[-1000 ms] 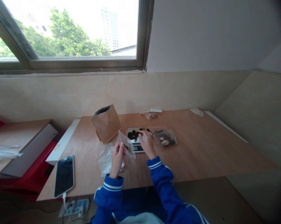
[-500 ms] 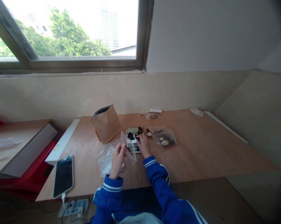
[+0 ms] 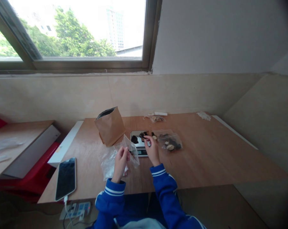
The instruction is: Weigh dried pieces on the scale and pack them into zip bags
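My left hand is closed in a pinch on the rim of a clear zip bag, which has a small dark bit inside. Just right of it, my right hand hovers above the near right part of a small digital scale. Thumb and forefinger there are pinched on a dark dried piece. Another black dried piece lies on the left of the scale's plate, and brown-black bits are near its back edge. A pale-faced slice sits beside the scale.
A brown paper pouch stands open behind the left hand. More clear bags lie under that hand. Right of the scale is a zip bag of dark and pale slices; another small bag is near the wall. A charging phone lies front left.
My right hand has drawn back and right from the scale's plate, lifting a dark piece in its fingertips. The scale's display now shows more fully. My left hand keeps its hold on the bag.
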Available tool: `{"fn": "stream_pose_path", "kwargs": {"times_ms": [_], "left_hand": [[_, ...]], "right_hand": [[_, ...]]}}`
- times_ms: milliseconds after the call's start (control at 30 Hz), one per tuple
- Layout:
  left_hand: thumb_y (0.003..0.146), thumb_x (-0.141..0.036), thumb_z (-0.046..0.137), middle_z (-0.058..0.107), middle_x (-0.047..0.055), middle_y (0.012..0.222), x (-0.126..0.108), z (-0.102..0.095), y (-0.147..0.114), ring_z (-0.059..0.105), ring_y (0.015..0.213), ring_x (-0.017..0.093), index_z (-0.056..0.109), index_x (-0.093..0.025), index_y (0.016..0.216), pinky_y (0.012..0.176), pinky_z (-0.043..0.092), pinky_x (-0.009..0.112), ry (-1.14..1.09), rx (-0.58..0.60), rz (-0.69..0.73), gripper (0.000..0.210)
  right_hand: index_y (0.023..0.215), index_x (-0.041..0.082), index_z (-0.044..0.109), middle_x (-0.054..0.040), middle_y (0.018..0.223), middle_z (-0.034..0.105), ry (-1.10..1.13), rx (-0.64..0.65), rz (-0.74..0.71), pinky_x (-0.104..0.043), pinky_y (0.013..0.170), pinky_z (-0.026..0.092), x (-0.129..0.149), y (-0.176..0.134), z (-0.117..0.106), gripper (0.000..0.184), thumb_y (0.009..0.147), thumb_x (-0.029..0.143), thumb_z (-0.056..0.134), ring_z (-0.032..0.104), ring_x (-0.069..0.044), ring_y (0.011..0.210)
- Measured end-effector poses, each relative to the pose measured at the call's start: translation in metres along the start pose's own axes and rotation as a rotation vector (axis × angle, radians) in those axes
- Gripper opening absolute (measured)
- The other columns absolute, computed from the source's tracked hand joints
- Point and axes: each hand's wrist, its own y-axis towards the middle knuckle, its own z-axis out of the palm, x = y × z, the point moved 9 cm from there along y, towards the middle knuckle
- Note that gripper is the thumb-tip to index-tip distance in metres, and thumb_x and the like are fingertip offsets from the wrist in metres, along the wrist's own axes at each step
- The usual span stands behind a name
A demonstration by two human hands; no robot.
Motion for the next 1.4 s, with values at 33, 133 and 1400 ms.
{"fn": "stream_pose_path", "kwargs": {"times_ms": [33, 133, 1400], "left_hand": [[0.085, -0.054, 0.056, 0.046, -0.004, 0.057, 0.001, 0.001, 0.001, 0.044, 0.053, 0.011, 0.049, -0.019, 0.066, 0.053, 0.036, 0.023, 0.000, 0.002, -0.005, 0.040], [0.084, -0.057, 0.055, 0.047, -0.004, 0.056, 0.004, 0.005, 0.002, 0.044, 0.052, 0.011, 0.048, -0.019, 0.067, 0.052, 0.036, 0.023, -0.008, 0.014, -0.018, 0.042], [0.082, -0.059, 0.056, 0.048, -0.005, 0.057, 0.006, -0.009, -0.002, 0.046, 0.050, 0.010, 0.050, -0.020, 0.069, 0.049, 0.038, 0.023, -0.032, -0.004, -0.034, 0.041]], "right_hand": [[0.104, 0.017, 0.064, -0.0107, 0.102, 0.067, 0.039, -0.025, 0.019, -0.035, 0.081, 0.050, 0.010, 0.000, -0.008, 0.024, 0.091, 0.028, 0.048, 0.062, -0.020, 0.090], [0.105, 0.019, 0.065, -0.0090, 0.104, 0.067, 0.120, -0.001, 0.031, -0.030, 0.076, 0.050, 0.046, 0.000, -0.022, 0.024, 0.094, 0.030, 0.047, 0.062, -0.018, 0.088], [0.118, 0.018, 0.060, -0.0117, 0.111, 0.066, -0.372, 0.287, -0.089, -0.041, 0.095, 0.039, -0.071, 0.032, 0.057, 0.032, 0.092, 0.017, 0.042, 0.053, -0.025, 0.103]]}}
